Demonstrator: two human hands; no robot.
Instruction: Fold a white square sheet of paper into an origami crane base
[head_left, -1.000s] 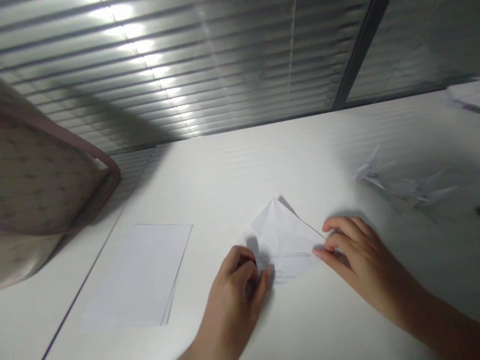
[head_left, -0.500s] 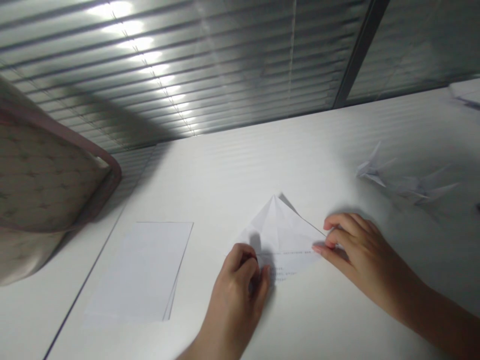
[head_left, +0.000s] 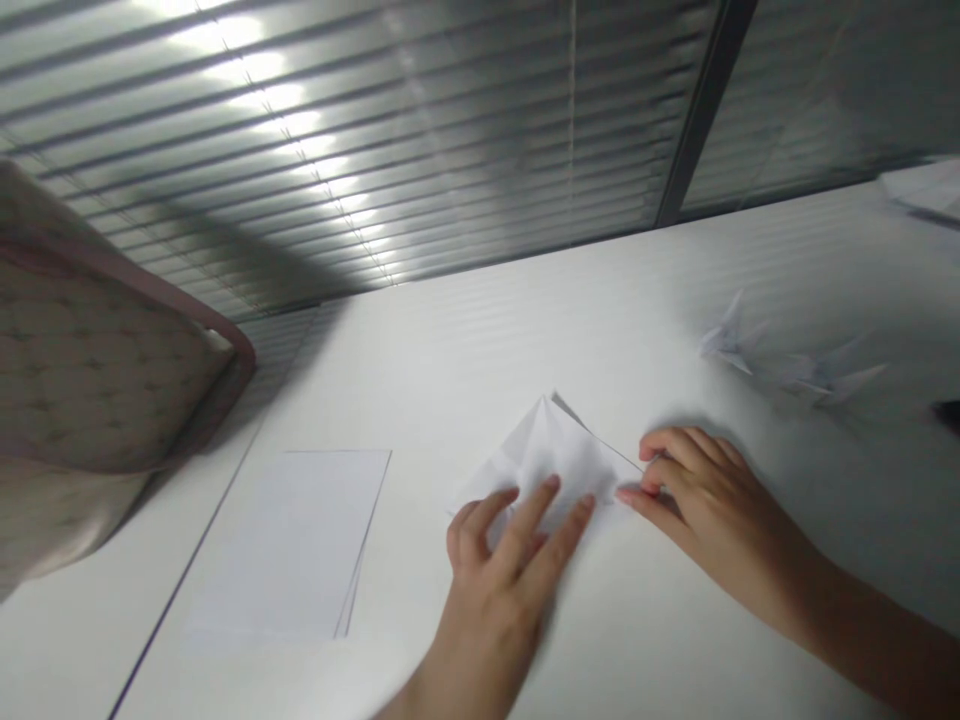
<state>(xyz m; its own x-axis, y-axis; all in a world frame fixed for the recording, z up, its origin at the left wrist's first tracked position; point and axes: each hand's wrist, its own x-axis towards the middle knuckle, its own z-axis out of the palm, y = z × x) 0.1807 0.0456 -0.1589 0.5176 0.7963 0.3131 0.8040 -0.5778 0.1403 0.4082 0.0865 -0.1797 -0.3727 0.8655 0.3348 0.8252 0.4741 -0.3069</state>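
A white sheet of paper [head_left: 544, 440], folded and creased, lies on the table with its point facing the window. My left hand [head_left: 506, 560] rests over its lower part, fingers spread and pressing on the paper. Beneath that hand the near edge is hidden. At the right corner, the thumb and fingers of my right hand [head_left: 690, 490] pinch the folded paper. Two folded paper cranes stand beyond my right hand: one crane [head_left: 727, 340] is nearer the window, and the other crane [head_left: 825, 378] sits to its right, both somewhat blurred.
A small stack of white paper [head_left: 300, 540] lies to the left on the white table [head_left: 465, 350]. At far left stands a quilted bag [head_left: 97, 380] with pink trim. Window blinds [head_left: 465, 130] border the back edge. More white paper [head_left: 926, 185] is at the far right.
My left hand has opened from curled fingers and spread across the paper, covering the printed lines. My right hand keeps its pinch on the corner. The view has shifted slightly.
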